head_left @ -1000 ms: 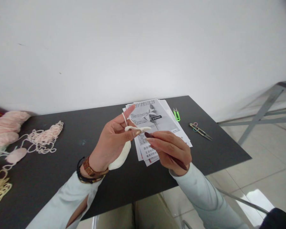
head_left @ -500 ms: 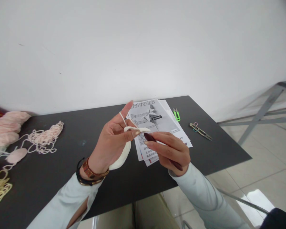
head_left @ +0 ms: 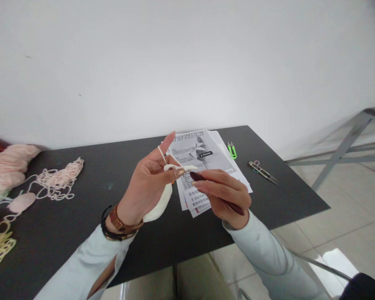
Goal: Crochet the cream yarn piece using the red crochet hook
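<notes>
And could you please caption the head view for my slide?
Left hand holds white yarn, right hand a dark handle, above the table.

Black table (head_left: 81, 212) — left: pink yarn (head_left: 59, 179), yellow yarn (head_left: 0, 246) | middle: printed sheets (head_left: 217, 161) | right: green snips (head_left: 232, 151), metal snips (head_left: 264, 172)

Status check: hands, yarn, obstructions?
Left hand pinching white yarn. Right hand gripping dark handle. Printed sheets beyond; nothing visibly blocking.

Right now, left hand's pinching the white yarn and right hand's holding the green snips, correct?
One slip: the right hand is holding a dark handle, not the green snips, which lie on the table beside the papers, as the head view shows. Left hand pinching the white yarn is correct.
</notes>
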Demonstrator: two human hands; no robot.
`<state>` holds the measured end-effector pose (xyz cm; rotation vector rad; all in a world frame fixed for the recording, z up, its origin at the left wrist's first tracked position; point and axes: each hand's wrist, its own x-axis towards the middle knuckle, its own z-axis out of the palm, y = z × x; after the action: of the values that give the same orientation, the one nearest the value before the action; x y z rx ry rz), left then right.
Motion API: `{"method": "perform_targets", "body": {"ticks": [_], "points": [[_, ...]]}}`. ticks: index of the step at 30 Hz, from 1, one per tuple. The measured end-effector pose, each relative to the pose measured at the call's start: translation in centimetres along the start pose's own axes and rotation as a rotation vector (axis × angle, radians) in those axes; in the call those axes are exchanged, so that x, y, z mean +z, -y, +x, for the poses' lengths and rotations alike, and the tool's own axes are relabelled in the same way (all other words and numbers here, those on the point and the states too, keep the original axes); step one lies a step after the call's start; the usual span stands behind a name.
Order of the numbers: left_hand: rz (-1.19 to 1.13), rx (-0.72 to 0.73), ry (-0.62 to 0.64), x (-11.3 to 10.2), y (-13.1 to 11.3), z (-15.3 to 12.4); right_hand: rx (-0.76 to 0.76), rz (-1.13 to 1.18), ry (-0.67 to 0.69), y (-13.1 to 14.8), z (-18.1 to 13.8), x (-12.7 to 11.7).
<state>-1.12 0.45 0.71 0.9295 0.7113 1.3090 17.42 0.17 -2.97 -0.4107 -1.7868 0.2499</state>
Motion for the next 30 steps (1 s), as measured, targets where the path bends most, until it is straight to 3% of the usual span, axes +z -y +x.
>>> {"method": "perform_targets", "body": {"ticks": [6, 11, 14, 19, 30], "points": [[-0.054, -0.093, -0.009, -0.1, 0.0, 0.0, -0.128, -0.191, 0.127, 0.6, -0.2, -0.2], [0.152, 0.129, -0.100, 0.3, 0.6, -0.2, -0.164, -0.364, 0.174, 1.3, -0.3, 0.0], [0.287, 0.172, -0.109, 0.2, 0.8, -0.2, -0.173, -0.357, 0.136, 1.0, -0.4, 0.3], [0.361, 0.106, -0.084, -0.1, 0.6, 0.0, -0.099, -0.230, 0.025, 0.3, -0.5, 0.6], [0.296, 0.002, -0.022, -0.8, 0.6, 0.5, 0.088, -0.087, -0.157, 0.1, 0.1, 0.6]]}}
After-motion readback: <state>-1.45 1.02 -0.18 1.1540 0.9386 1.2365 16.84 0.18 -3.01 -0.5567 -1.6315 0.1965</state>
